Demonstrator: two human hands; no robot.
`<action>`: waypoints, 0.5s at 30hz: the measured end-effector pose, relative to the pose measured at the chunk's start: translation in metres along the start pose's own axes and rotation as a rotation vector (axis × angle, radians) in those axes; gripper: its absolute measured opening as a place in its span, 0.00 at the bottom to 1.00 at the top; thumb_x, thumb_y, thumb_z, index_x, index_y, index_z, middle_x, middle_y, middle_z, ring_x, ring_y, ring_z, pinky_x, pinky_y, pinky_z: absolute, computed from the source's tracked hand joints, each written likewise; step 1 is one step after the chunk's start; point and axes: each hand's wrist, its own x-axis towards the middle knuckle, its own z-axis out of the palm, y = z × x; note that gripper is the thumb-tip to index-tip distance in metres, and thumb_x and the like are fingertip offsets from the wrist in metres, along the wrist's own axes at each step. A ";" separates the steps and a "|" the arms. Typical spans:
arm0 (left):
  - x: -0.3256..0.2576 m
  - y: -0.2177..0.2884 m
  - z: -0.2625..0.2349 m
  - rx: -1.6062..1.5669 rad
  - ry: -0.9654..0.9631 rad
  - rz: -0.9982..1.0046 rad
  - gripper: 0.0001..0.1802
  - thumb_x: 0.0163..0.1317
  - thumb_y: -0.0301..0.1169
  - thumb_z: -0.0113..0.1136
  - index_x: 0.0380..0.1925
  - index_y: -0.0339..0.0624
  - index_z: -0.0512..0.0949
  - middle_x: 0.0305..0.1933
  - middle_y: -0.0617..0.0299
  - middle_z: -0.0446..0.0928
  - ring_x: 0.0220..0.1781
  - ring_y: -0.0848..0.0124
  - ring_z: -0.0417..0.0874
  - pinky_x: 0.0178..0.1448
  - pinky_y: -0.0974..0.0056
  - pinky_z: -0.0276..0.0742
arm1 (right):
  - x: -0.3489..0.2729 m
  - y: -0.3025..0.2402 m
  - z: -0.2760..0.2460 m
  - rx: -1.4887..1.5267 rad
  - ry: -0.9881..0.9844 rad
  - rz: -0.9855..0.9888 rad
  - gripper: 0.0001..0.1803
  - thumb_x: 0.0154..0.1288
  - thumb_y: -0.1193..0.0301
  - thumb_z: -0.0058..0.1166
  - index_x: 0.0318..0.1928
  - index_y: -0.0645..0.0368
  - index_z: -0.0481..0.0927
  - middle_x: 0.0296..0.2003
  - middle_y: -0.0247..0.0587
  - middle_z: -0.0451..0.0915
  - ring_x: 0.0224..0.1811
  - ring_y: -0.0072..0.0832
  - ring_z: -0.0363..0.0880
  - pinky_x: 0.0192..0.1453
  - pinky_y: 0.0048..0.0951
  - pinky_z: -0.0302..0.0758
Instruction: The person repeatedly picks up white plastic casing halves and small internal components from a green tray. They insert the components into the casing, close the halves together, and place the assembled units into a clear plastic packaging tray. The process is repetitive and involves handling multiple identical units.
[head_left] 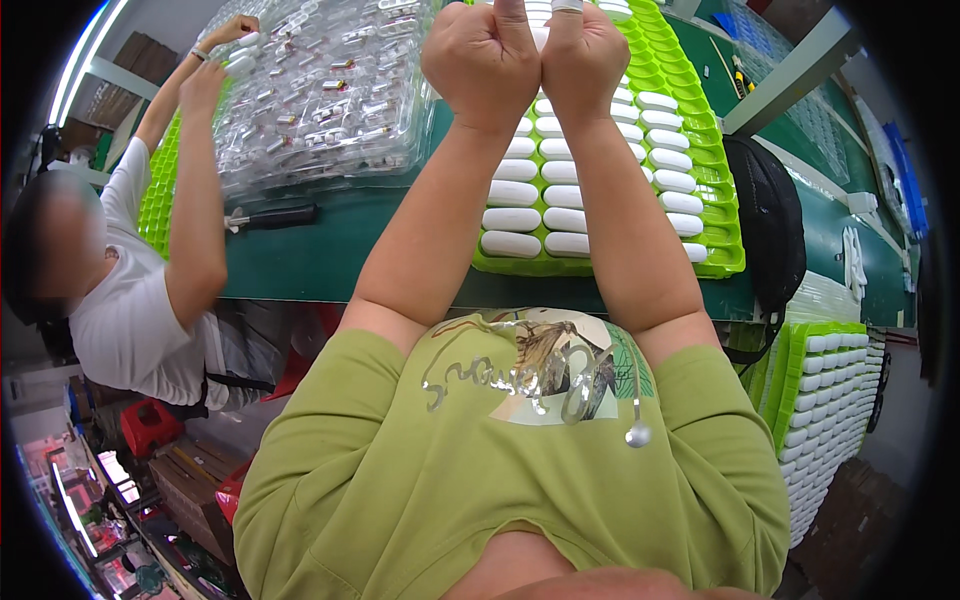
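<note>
- Nearest the lens: green shirt (520,470) with a printed picture on the chest, and a small white earbud (637,434) dangling over it.
- Both forearms raised from the near edge of the worktop (330,250), over the green tray.
- Left hand (482,55) curled into a loose fist, knuckles touching the right hand (583,55), likewise curled; both held together over the far part of the green tray (725,215).
- Fingertips cut off by the top of the picture, with something small and white seemingly pinched between them; cannot tell what, nor which hand grips it.
- Green tray lying on the worktop near its front edge, right of centre, with rows of white oblong cases (512,219) sitting in its pockets; pockets along the tray's right side unfilled.
- Stack of clear plastic trays (320,95) at the worktop's left, just beside the green tray, holding small metal and white parts.
- Dark-handled tool (275,216) lying on the worktop in front of the clear stack.
- Another person in a white shirt (130,320) at the worktop's left edge, both hands (225,50) reaching onto the far left corner of the clear stack.
- Black bag (770,225) against the worktop's right edge, touching the green tray.
- More green trays of white cases (830,400) stacked lower down, beyond the right front corner.
</note>
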 end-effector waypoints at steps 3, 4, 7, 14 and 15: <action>0.000 -0.001 0.007 -0.094 0.005 -0.154 0.26 0.73 0.37 0.51 0.13 0.38 0.74 0.16 0.50 0.72 0.19 0.51 0.73 0.26 0.51 0.66 | 0.005 0.001 0.001 -0.024 0.012 -0.115 0.26 0.72 0.62 0.53 0.17 0.63 0.72 0.14 0.49 0.70 0.16 0.37 0.66 0.24 0.40 0.65; 0.000 -0.003 0.008 -0.080 -0.002 -0.164 0.26 0.73 0.38 0.51 0.14 0.38 0.75 0.16 0.50 0.72 0.20 0.50 0.73 0.27 0.51 0.66 | 0.007 0.004 0.001 -0.044 -0.001 -0.150 0.25 0.71 0.63 0.54 0.16 0.63 0.71 0.13 0.48 0.69 0.15 0.37 0.66 0.24 0.40 0.65; 0.001 -0.011 0.011 -0.028 -0.004 -0.155 0.25 0.72 0.37 0.51 0.14 0.38 0.76 0.17 0.49 0.74 0.20 0.49 0.74 0.28 0.50 0.68 | 0.011 0.012 -0.001 -0.123 -0.008 -0.290 0.24 0.66 0.67 0.58 0.14 0.61 0.68 0.12 0.48 0.66 0.15 0.37 0.64 0.23 0.40 0.63; -0.011 -0.022 0.013 0.129 -0.085 -0.076 0.24 0.71 0.34 0.53 0.14 0.38 0.74 0.17 0.49 0.73 0.20 0.50 0.73 0.27 0.50 0.67 | 0.007 0.033 -0.001 -0.178 -0.025 -0.186 0.23 0.60 0.72 0.59 0.12 0.59 0.64 0.12 0.48 0.63 0.15 0.39 0.61 0.22 0.40 0.61; -0.012 -0.019 0.010 0.145 -0.122 -0.074 0.24 0.70 0.33 0.54 0.13 0.38 0.73 0.17 0.49 0.72 0.19 0.51 0.72 0.26 0.50 0.67 | 0.005 0.034 -0.003 -0.189 -0.036 -0.187 0.24 0.65 0.70 0.58 0.14 0.59 0.66 0.11 0.44 0.63 0.15 0.32 0.61 0.22 0.37 0.60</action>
